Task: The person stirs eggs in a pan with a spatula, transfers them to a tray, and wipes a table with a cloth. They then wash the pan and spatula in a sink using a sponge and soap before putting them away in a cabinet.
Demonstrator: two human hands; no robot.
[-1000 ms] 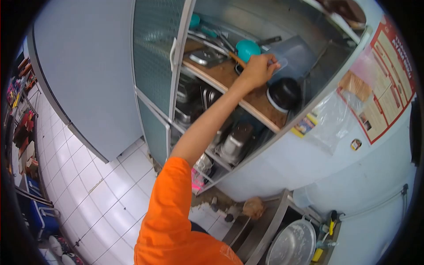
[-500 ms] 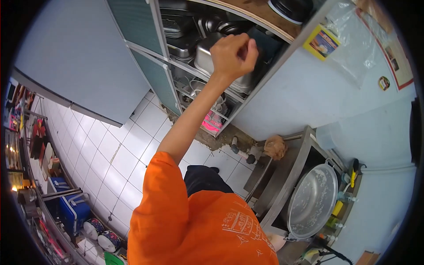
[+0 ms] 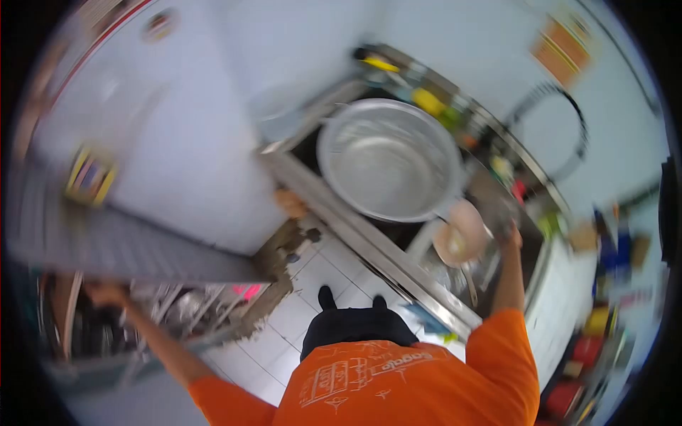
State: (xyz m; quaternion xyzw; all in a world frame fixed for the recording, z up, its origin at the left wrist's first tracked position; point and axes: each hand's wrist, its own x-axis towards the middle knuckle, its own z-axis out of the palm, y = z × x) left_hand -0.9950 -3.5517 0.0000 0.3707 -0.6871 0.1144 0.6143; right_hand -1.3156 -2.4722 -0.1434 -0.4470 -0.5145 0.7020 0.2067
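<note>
My left hand point(image 3: 108, 293) is at the open front of the metal cabinet point(image 3: 163, 245), at the lower left. Motion blur hides its fingers and anything in them. On the other side, my right hand point(image 3: 510, 236) reaches over the sink counter, beside a pale pink bowl point(image 3: 469, 226). Its fingers are smeared too, and a blurred, see-through shape lies around them. A large silver basin point(image 3: 391, 162) rests on the counter to the left of that hand.
Bottles and a yellow item point(image 3: 428, 101) line the back of the counter. A dark hose point(image 3: 579, 117) loops against the wall. White floor tiles point(image 3: 280, 312) show around my feet. Shelves with colourful goods point(image 3: 586, 351) stand at the lower right.
The view has swung right, bringing the basin to the middle and the cabinet to the left. My right hand has come into view over the counter. My left hand remains by the cabinet.
</note>
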